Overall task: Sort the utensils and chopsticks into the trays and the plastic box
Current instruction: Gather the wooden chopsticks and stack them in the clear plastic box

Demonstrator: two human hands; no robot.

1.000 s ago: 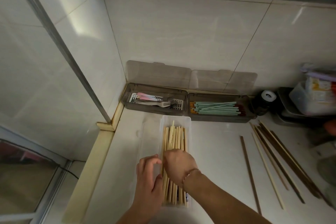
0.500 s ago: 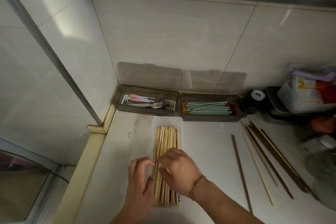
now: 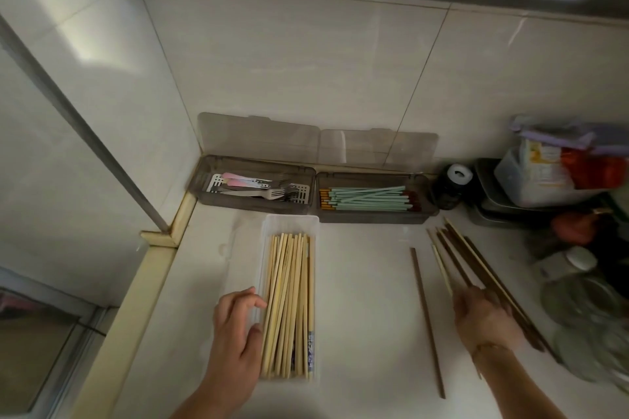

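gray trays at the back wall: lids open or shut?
Open. Both lids stand up against the wall tiles, leaving the forks and the green chopsticks uncovered in the trays.

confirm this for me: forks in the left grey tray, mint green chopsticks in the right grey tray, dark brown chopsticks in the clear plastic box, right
Not quite. The head view shows light bamboo chopsticks in the clear plastic box; the dark brown chopsticks lie loose on the counter. The forks in the left grey tray and the mint green chopsticks in the right grey tray are correct.

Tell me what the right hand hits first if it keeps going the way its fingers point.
The right hand points away from the person and slightly right, into the loose dark and pale chopsticks on the counter. It already seems to reach them; whether it actually touches is unclear.
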